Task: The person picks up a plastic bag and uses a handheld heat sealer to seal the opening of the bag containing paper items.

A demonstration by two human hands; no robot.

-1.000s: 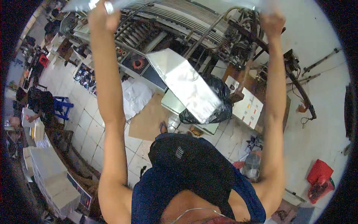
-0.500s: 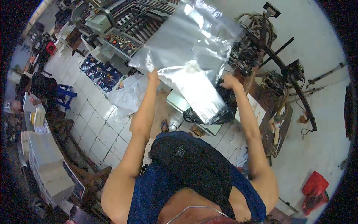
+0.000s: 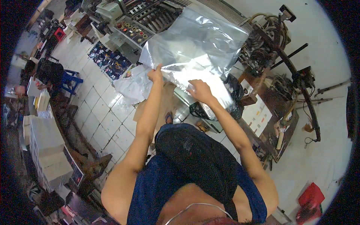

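Note:
A large, shiny, clear plastic sheet [image 3: 195, 41] spreads out before me, bright with glare. My left hand [image 3: 155, 74] is closed on its near left edge. Over the sheet's near side lies my right hand [image 3: 200, 90], fingers stretched out and pointing left; it seems to touch the plastic without gripping it. A black plastic bag [image 3: 234, 92] shows under and beside the sheet's right side. Below, a pale green box-like surface [image 3: 183, 96] is partly covered by the sheet.
A machine's control panel with round buttons [image 3: 133, 32] stands beyond my left hand. Crumpled clear plastic [image 3: 131, 88] lies on the tiled floor near dark printed sheets [image 3: 108, 62]. At right are a machine frame with hoses [image 3: 275, 45] and a worktable with a white printed sheet [image 3: 257, 116].
My right hand has left the sheet's right side by the black bag and moved left, its fingers now stretched over the plastic. The sheet hangs lower and flatter; my left hand keeps its edge.

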